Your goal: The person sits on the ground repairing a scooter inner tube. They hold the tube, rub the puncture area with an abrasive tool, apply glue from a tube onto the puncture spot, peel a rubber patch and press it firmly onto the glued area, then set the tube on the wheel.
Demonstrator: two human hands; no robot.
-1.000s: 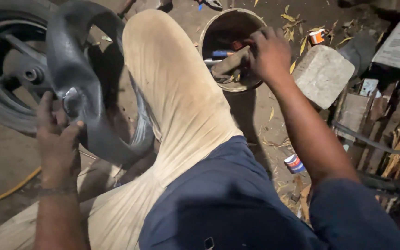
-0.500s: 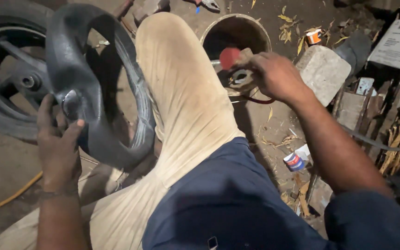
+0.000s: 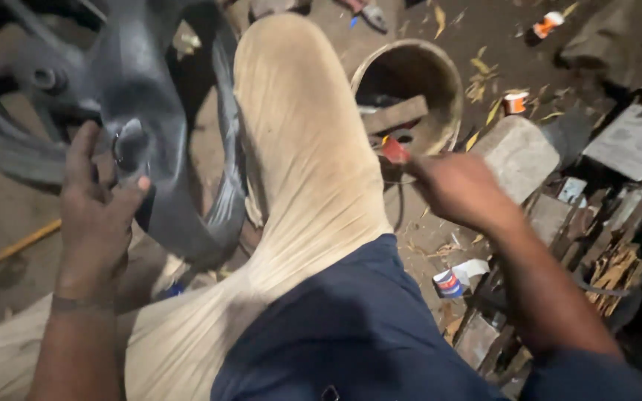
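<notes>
Gripping inner tube [image 3: 180, 148], left hand [image 3: 98, 215]; right hand [image 3: 455, 189] holds red tool [image 3: 395, 151].

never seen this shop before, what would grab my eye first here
The big black rubber inner tube at upper left, gripped at its metal valve by the left hand. Right of the pale trouser leg, the right hand holds a small red-tipped tool just in front of a round bucket of tools on the dirt floor.

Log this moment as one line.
left hand: grips inner tube at valve | right hand: holds red-handled tool beside bucket
</notes>
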